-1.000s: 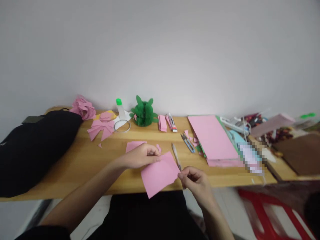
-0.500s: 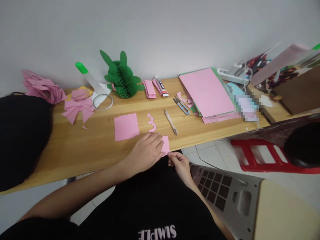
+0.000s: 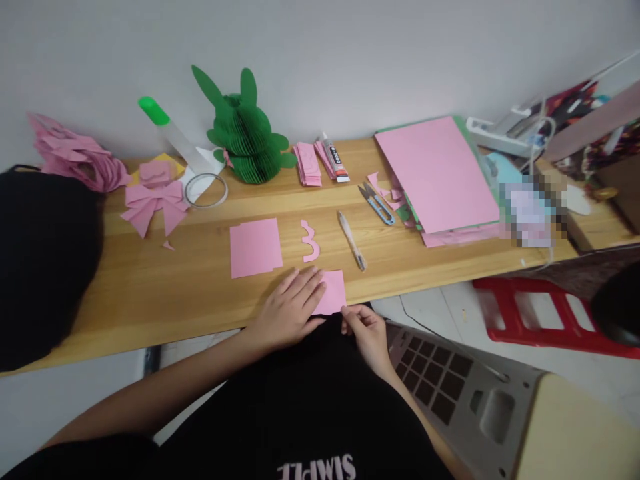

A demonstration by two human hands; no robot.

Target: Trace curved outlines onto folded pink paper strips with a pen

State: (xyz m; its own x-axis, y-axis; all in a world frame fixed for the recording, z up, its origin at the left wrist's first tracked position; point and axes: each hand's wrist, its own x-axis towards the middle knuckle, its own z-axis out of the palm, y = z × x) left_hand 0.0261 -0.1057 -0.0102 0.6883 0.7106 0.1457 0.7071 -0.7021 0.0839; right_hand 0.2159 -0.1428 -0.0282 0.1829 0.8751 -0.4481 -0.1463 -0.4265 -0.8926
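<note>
My left hand (image 3: 290, 307) lies flat, fingers stretched out, pressing a folded pink paper (image 3: 333, 292) against the near edge of the wooden table (image 3: 150, 287). My right hand (image 3: 367, 330) pinches the paper's lower right corner at the table edge. Just beyond lie a pink paper square (image 3: 255, 247), a small pink curved cut-out (image 3: 310, 241) and a white pen-like tool (image 3: 351, 240).
Further back are small blue snips (image 3: 376, 203), a glue tube (image 3: 334, 157), a stack of pink strips (image 3: 307, 164), a green paper rabbit (image 3: 245, 133), a tape ring (image 3: 206, 190), a pink bow (image 3: 154, 204) and a pink sheet stack (image 3: 437, 173). A black bag (image 3: 40, 260) fills the left; a red stool (image 3: 540, 313) stands at the right.
The pink sheet, held up in both hands a second ago, is now folded small and pressed on the table edge. My view has tilted down and nearer.
</note>
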